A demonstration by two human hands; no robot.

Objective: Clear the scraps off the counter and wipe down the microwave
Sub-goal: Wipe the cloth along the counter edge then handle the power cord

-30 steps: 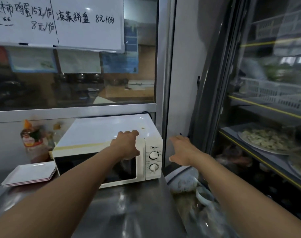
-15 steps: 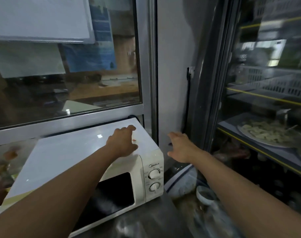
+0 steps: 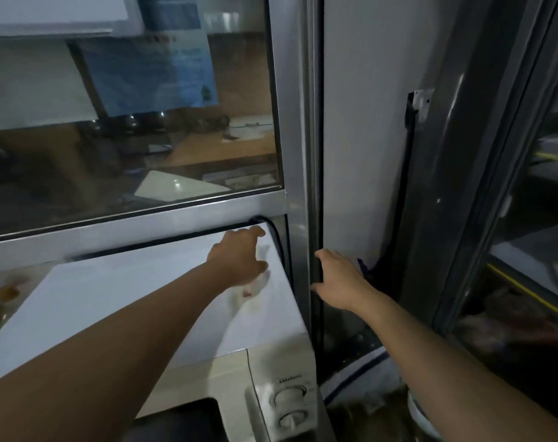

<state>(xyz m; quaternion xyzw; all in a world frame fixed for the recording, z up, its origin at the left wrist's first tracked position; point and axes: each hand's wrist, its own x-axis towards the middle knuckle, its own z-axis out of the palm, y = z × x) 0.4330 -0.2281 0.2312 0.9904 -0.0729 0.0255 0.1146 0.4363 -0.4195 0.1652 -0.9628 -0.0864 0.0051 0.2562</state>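
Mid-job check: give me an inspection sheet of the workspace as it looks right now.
Surface: steel counter right of the microwave looks wet or soiled; detail blurred.
Job's things: white microwave has a smear on its top near the right rear; two knobs on the front.
Clutter: white bowl at the right, partly hidden.
Hands: left hand rests flat on the microwave top; right hand open against the metal post. No cloth visible.
Cables: black cord behind the microwave.
Surroundings: window behind; glass cabinet at right.
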